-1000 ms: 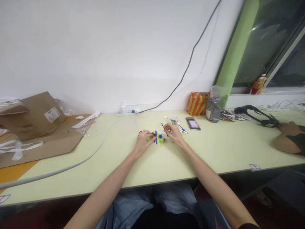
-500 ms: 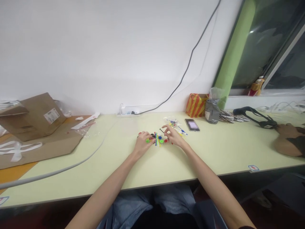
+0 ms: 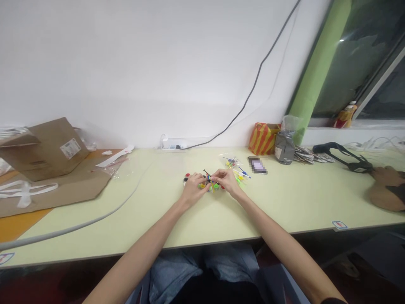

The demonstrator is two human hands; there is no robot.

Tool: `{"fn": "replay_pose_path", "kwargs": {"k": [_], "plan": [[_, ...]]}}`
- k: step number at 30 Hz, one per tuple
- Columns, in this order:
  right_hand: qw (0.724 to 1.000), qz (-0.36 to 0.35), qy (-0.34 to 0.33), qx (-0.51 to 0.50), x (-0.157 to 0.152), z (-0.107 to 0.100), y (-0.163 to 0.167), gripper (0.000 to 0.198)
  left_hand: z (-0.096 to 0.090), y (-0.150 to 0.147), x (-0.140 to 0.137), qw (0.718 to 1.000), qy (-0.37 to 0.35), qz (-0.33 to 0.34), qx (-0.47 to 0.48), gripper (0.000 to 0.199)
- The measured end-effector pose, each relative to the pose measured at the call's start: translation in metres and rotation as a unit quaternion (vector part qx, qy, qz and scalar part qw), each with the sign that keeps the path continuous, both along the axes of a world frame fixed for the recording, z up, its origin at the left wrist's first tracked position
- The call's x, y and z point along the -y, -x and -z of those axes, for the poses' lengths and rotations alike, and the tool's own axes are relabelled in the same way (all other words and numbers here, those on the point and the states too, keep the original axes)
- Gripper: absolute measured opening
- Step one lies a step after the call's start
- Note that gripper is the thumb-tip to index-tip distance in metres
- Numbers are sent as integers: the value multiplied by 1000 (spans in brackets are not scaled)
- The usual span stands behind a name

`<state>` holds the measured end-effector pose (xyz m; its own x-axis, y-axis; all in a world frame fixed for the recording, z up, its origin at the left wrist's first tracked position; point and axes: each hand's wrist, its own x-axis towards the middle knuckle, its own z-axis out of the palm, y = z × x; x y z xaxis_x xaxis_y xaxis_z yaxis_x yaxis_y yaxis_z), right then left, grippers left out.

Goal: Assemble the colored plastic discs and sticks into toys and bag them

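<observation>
My right hand [image 3: 228, 181] pinches a thin black stick [image 3: 206, 172] whose end points up and left, over a cluster of small plastic parts on the table. Close beside it, my left hand [image 3: 193, 188] has its fingers and thumb drawn together at the same cluster; a small dark part shows near the fingertips, but what it grips is unclear. Around the hands lie a red disc [image 3: 187, 175], a green round piece [image 3: 216, 186] and several coloured sticks, partly covered by the fingers.
More coloured sticks [image 3: 243, 173] lie right of my hands, near a phone [image 3: 257, 165]. Behind are a striped bag [image 3: 262, 138] and a grey pouch [image 3: 284, 147]. Cardboard [image 3: 57, 152] and a grey cable [image 3: 95, 221] occupy the left. At far right, another person's arm [image 3: 387, 190] rests near black straps [image 3: 344, 156].
My right hand has moved left with the black stick, bringing it up to my left hand over the coloured parts. The view has shifted slightly.
</observation>
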<state>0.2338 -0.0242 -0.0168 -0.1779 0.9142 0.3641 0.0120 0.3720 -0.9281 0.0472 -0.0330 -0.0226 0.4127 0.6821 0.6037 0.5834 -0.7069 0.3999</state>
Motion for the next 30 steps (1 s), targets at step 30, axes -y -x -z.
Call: {"fn": "replay_pose_path", "kwargs": {"k": [30], "plan": [[939, 50, -295, 171, 13, 1, 5, 8, -7, -3, 10, 984, 92, 57, 145, 38]]}}
